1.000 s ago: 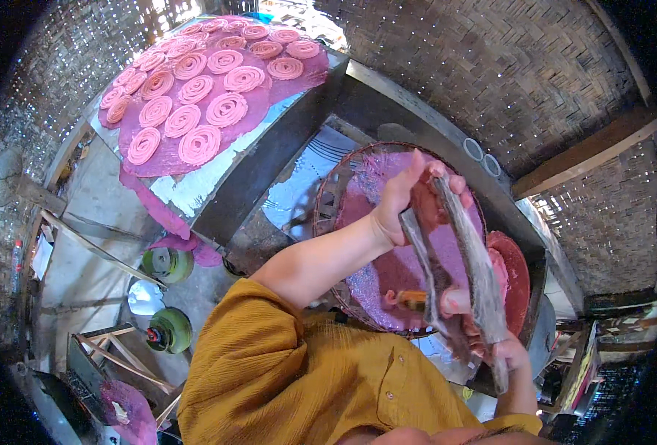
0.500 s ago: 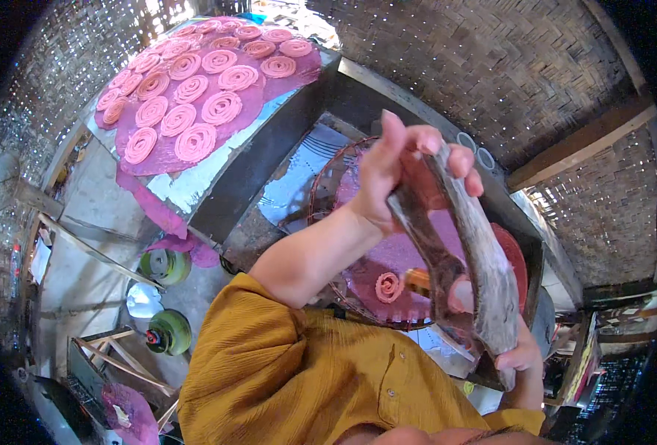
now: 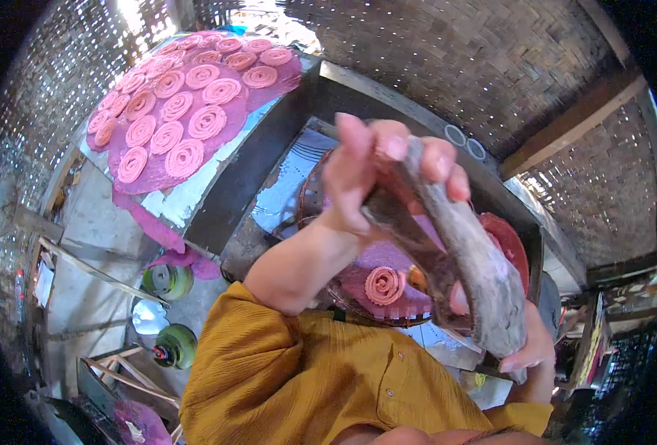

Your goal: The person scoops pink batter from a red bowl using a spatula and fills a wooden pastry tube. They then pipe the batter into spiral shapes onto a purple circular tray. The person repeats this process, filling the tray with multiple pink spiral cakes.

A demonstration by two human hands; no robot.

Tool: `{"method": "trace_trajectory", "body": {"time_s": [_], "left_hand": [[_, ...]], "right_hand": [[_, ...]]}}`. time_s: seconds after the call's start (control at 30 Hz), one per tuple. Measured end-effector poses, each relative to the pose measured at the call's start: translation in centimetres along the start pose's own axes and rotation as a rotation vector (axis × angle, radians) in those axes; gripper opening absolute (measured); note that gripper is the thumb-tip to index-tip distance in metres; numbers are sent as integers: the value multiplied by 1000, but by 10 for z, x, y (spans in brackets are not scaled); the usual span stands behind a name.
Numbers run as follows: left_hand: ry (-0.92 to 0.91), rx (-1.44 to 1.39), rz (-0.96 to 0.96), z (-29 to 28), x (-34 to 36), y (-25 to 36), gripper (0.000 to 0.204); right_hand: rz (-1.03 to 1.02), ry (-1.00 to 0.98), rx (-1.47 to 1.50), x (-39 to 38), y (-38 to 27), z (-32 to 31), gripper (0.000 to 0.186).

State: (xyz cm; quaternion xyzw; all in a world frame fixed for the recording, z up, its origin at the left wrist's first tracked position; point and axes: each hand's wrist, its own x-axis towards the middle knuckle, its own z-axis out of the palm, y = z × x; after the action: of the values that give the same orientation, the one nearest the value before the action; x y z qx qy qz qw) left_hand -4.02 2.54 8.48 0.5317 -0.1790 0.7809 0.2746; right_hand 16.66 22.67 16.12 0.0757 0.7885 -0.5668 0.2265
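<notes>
I grip a wooden two-armed press (image 3: 491, 289), its near arm pale and weathered and the other dark. My left hand (image 3: 350, 182) is closed around its upper end, thumb sticking up. At the lower right end, my right hand (image 3: 532, 345) is wrapped round the handles, its fingers partly hidden by the wood. Pink dough shows between the arms. Under the press, a pink spiral of dough strands (image 3: 384, 285) lies on a purple-pink cloth (image 3: 417, 302) over a round woven tray (image 3: 307, 194). A small yellow-orange part (image 3: 416, 279) beside the spiral is blurred.
Several pink dough spirals (image 3: 208, 122) cover a cloth-topped ledge at the far left. A red round container (image 3: 512, 241) stands right of the press. Green gas cylinders (image 3: 174, 345) sit on the floor at left. Woven bamboo walls (image 3: 447, 52) enclose the space.
The press and both hands have shifted, the upper end moving left. The spiral beneath looks wider than before. The whole view has moved slightly.
</notes>
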Motion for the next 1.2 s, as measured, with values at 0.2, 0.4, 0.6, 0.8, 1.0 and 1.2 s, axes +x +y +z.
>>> {"method": "trace_trajectory", "body": {"time_s": [0.2, 0.4, 0.6, 0.8, 1.0, 1.2], "left_hand": [[106, 41, -1, 18, -13, 4, 46], [169, -11, -6, 6, -24, -24, 46], [144, -138, -50, -18, -14, -41, 49], [762, 100, -709, -42, -34, -31, 62], [600, 879, -1195, -49, -86, -46, 40], [403, 1241, -1095, -79, -157, -28, 28]], "right_hand": [[-44, -154, 10, 6, 16, 6, 62], [17, -84, 34, -14, 24, 1, 65], [-46, 68, -148, -19, 32, -3, 70], [-113, 163, 79, -7, 50, 3, 79], [-132, 132, 123, 9, 58, 0, 82], [-196, 126, 54, 24, 63, -4, 83]]}}
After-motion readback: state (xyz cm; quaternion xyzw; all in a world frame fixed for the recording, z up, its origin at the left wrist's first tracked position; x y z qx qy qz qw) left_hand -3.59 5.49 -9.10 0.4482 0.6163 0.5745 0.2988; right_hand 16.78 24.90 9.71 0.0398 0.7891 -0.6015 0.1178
